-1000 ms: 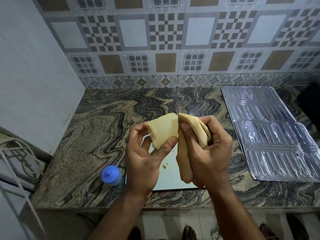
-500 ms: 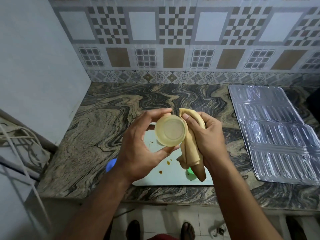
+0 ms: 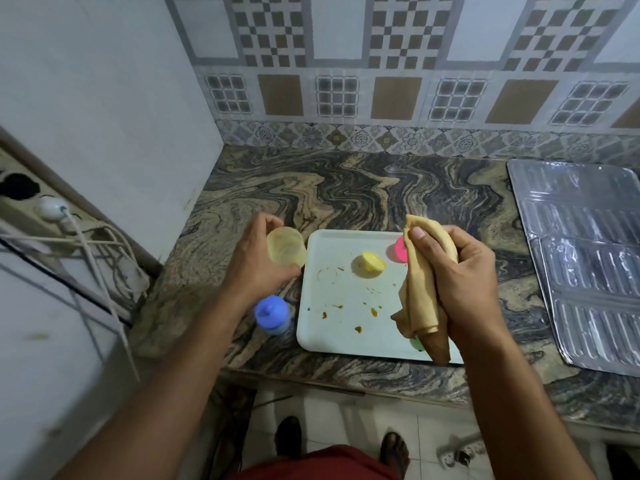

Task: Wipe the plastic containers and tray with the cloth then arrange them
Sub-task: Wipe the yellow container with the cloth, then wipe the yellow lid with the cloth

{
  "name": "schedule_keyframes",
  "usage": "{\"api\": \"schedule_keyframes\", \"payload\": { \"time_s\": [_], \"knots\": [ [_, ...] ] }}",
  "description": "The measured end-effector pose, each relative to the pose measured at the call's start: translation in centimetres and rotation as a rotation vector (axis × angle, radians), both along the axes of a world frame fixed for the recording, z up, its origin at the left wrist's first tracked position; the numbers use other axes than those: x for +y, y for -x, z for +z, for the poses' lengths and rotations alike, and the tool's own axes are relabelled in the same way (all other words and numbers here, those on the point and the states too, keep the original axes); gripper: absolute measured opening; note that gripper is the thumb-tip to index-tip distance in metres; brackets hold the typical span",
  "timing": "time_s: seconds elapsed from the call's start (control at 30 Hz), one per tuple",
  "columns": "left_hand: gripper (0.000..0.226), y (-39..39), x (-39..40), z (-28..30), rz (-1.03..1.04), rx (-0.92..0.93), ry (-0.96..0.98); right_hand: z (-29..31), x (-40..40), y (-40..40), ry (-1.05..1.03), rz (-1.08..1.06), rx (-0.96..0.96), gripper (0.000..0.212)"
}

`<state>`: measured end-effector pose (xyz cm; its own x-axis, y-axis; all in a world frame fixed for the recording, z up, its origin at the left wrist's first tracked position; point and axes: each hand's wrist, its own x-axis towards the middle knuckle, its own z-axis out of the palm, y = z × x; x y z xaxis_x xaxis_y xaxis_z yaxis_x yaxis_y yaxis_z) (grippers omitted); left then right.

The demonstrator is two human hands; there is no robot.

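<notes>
My left hand (image 3: 258, 259) grips a small clear yellowish plastic container (image 3: 286, 250) just left of the white tray (image 3: 341, 329), above the counter. My right hand (image 3: 460, 275) holds a bunched tan cloth (image 3: 420, 292) over the tray's right side. On the tray lie a yellow lid (image 3: 369, 264), a pink lid (image 3: 400, 248) partly hidden by the cloth, and a green piece (image 3: 417, 342) mostly hidden under the cloth. Brown stains dot the tray. A container with a blue lid (image 3: 272, 314) stands on the counter left of the tray.
The marbled stone counter (image 3: 346, 192) runs to a tiled wall at the back and a plain wall on the left. Ribbed foil sheets (image 3: 585, 258) cover the counter's right side. A power strip with cables (image 3: 59, 216) hangs at the left.
My hands have separated: the left carried the container leftward and down off the tray, and the right moved right with the cloth. The lids on the tray are now uncovered.
</notes>
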<state>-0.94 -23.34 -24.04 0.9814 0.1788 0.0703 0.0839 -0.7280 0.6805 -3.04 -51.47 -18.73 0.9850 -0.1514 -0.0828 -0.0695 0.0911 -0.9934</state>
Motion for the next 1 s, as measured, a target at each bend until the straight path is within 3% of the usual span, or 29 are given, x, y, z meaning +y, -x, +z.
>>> {"api": "schedule_keyframes", "payload": {
  "time_s": [0.17, 0.37, 0.5, 0.67, 0.77, 0.9, 1.0],
  "knots": [
    [0.069, -2.1, 3.1, -5.8, 0.030, 0.237, -0.098, -0.4, 1.0, 0.8, -0.007, 0.011, 0.053, 0.023],
    [0.072, -3.0, 3.4, -7.9, -0.035, 0.320, -0.161, -0.9, 1.5, 1.0, 0.058, 0.010, 0.064, 0.021],
    [0.077, -3.2, 3.5, -8.4, -0.062, 0.367, -0.182, -0.8, 1.7, 1.3, -0.015, 0.000, 0.100, 0.026],
    [0.086, -3.4, 4.1, -9.2, -0.096, 0.420, -0.198, -1.3, 0.8, 0.6, 0.090, -0.042, 0.030, 0.011],
    [0.094, -3.5, 3.8, -8.6, -0.077, 0.340, -0.170, -1.3, 0.4, 0.5, 0.081, -0.052, 0.020, 0.010],
    [0.051, -4.5, 0.8, -7.1, -0.211, 0.051, -0.123, -0.9, 0.0, 0.9, 0.024, -0.086, 0.047, 0.010],
    [0.040, -5.3, -3.5, -6.6, -0.410, 0.018, -0.238, -1.0, -0.6, 1.2, 0.033, -0.107, 0.043, 0.009]
  ]
}}
